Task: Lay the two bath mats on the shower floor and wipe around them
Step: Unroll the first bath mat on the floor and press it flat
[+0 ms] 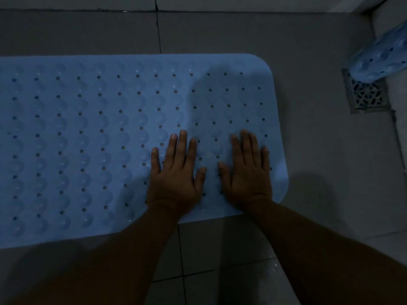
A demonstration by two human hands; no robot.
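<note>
While dim light leaves the shower floor (308, 51) grey and shadowed, a person's two bare hands rest flat on a light blue perforated bath mat (88, 139) spread across the tiles. The left hand (175, 172) lies palm down near the mat's right end, its fingers (182, 142) extended and slightly spread, gripping nothing. The right hand (247, 172) lies just beside it, closer to the mat's rounded right edge, likewise open and flat, with its thumb pointing towards the left hand's thumb; the two hands are apart, with a strip of mat between them. Both forearms reach over the mat's near edge from the bottom of the view. The mat shows rows of small round holes and raised bumps, and its left end runs out of the view. Beyond the mat's far right corner, well apart from it, a square metal floor drain grate (366, 96) sits in the tiles. A second blue mat (378, 61), its suction cups facing the camera, rests with one end over the far side of that grate and extends out of the view at the right.
</note>
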